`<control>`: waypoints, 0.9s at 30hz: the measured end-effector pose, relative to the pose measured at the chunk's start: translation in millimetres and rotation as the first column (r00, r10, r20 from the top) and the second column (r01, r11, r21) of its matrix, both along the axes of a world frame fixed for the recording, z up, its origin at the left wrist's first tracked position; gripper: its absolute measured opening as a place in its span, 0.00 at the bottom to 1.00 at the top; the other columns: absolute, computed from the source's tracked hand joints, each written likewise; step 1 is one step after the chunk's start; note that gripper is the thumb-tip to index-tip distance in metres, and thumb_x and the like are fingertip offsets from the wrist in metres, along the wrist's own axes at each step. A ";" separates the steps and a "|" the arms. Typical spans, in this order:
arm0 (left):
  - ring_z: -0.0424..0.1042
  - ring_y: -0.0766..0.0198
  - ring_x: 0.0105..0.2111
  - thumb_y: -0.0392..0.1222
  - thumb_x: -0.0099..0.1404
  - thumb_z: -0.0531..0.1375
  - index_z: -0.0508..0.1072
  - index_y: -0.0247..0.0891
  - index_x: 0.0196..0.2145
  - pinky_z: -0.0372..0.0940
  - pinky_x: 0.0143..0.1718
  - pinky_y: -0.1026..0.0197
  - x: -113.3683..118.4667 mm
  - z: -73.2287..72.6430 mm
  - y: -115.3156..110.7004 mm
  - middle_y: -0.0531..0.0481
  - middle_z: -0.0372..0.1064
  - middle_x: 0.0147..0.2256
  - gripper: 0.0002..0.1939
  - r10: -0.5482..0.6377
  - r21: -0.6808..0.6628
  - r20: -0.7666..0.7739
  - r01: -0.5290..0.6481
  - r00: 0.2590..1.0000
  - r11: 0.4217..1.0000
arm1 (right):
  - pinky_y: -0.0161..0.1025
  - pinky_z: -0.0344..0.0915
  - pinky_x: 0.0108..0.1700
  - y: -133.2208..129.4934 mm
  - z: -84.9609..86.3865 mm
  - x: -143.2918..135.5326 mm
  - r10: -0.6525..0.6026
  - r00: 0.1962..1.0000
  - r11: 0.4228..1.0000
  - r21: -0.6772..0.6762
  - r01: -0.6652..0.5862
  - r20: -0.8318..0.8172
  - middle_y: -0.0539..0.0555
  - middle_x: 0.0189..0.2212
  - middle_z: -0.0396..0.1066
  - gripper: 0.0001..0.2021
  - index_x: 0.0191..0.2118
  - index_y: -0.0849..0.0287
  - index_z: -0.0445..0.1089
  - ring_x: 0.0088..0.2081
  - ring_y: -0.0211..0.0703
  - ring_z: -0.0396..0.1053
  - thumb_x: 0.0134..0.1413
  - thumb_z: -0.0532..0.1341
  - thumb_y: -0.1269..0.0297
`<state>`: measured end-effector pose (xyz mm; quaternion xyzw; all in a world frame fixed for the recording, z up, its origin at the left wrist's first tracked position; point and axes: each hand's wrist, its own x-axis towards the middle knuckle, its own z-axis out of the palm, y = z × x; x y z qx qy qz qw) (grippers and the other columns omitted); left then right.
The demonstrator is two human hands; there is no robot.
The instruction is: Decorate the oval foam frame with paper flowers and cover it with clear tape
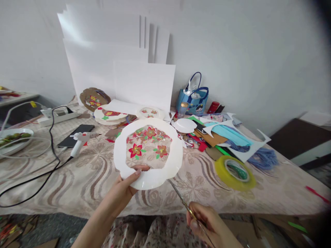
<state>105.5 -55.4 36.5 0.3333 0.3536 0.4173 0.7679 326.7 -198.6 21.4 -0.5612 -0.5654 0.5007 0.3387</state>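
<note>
My left hand (134,181) pinches the lower rim of a white scalloped ring frame (173,151), thumb in front and fingers behind. Red paper flowers (135,150) with green leaves show inside its opening, seemingly on clear film. In my right hand (204,220) is a slim metal tool (178,193) with a gold-coloured part, its kind unclear. Its narrow tip points up and left, close to the frame's lower right edge; whether it touches is hard to tell.
A hot glue gun (79,143) and black phone (74,135) lie left, amid cables. Right are a yellow tape roll (219,172), coloured sheets (230,132) and blue yarn (263,158). White boards (144,82) lean on the wall beside a blue bag (192,101).
</note>
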 end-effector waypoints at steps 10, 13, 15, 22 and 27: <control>0.73 0.57 0.40 0.44 0.49 0.69 0.80 0.34 0.32 0.68 0.36 0.66 -0.3 0.5 -0.7 0.42 0.75 0.42 0.13 0.016 0.000 -0.005 -0.016 1.000 1.000 | 0.32 0.44 0.22 -0.4 -2.5 0.3 -0.039 0.997 0.999 -0.016 0.040 0.060 0.44 0.18 0.50 0.26 0.24 0.56 0.54 0.21 0.32 0.47 0.51 0.51 0.35; 0.73 0.57 0.38 0.43 0.49 0.69 0.80 0.34 0.32 0.68 0.37 0.65 -1.6 0.4 0.6 0.42 0.76 0.41 0.13 0.012 -0.012 0.004 -0.012 1.000 1.000 | 0.32 0.44 0.23 -0.9 -9.2 3.5 -0.047 0.988 0.999 0.024 0.044 0.145 0.43 0.19 0.47 0.24 0.24 0.57 0.53 0.22 0.32 0.46 0.53 0.53 0.39; 0.73 0.57 0.38 0.42 0.49 0.69 0.80 0.33 0.32 0.69 0.38 0.63 -2.1 0.3 1.2 0.42 0.76 0.41 0.12 0.005 -0.030 0.015 -0.004 1.000 1.000 | 0.32 0.44 0.24 -0.6 -16.2 7.0 -0.043 0.980 0.999 0.039 0.036 0.194 0.44 0.19 0.48 0.23 0.23 0.57 0.54 0.22 0.33 0.47 0.55 0.53 0.43; 0.73 0.57 0.38 0.41 0.49 0.69 0.80 0.32 0.32 0.69 0.37 0.63 0.6 -0.8 -1.8 0.42 0.76 0.41 0.12 0.038 -0.048 0.011 -0.038 0.999 0.998 | 0.32 0.49 0.25 2.1 -24.4 13.0 0.000 0.969 0.999 0.034 -0.009 0.246 0.45 0.21 0.58 0.15 0.27 0.57 0.57 0.23 0.34 0.54 0.54 0.56 0.51; 0.74 0.56 0.38 0.40 0.51 0.68 0.79 0.32 0.33 0.70 0.38 0.62 -0.7 -2.9 -0.1 0.42 0.76 0.40 0.12 0.049 -0.052 0.028 -0.048 0.998 0.998 | 0.32 0.50 0.26 0.3 -7.4 10.3 -0.052 0.876 0.997 0.074 0.019 0.479 0.45 0.22 0.60 0.08 0.29 0.55 0.56 0.24 0.36 0.55 0.49 0.60 0.63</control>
